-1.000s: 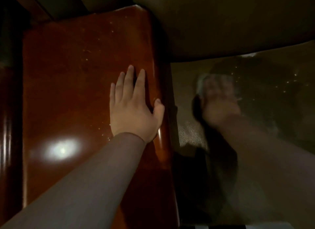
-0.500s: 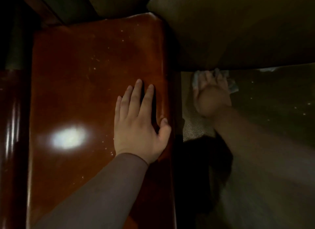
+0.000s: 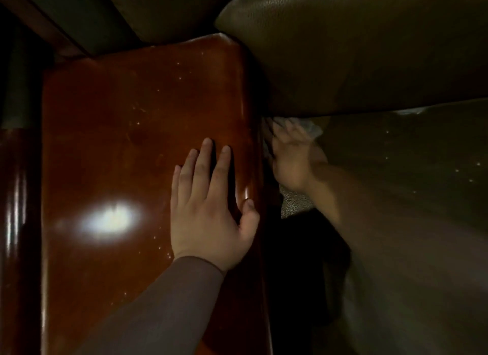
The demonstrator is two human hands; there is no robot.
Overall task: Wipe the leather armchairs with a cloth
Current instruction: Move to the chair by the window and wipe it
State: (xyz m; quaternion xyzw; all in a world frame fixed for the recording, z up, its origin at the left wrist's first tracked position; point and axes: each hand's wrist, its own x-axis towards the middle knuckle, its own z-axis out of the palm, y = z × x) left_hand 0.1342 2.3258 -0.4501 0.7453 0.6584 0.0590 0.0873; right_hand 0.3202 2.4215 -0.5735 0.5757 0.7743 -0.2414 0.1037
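Left hand (image 3: 208, 209) lies flat on the glossy wooden armrest (image 3: 118, 143), fingers straight and slightly spread, thumb hooked at the inner edge, just bracing. Right hand (image 3: 290, 159) is down in the back corner of the leather seat (image 3: 409, 183), right where it meets the backrest cushion (image 3: 356, 50) and the armrest side. It's blurred, so I can't tell exactly how the fingers lie; they look extended and pressing on the cloth (image 3: 309, 126), a pale crumpled bit of which pokes out past the fingertips, tucked into the seam. As I read it, the step in hand is wiping the crease at the seat's rear edge. To do it well I'd keep the cloth bunched under the fingertips so it actually gets into the gap under the cushion, press flat, and drag along the seam toward the right rather than dabbing. Light specks show on the seat further right, so that area likely needs passes too. I'd keep the left hand planted for balance. Risk I see: the cloth slipping out from under the fingers or getting wedged under the cushion. The scene is dim and the corner is shadowed.
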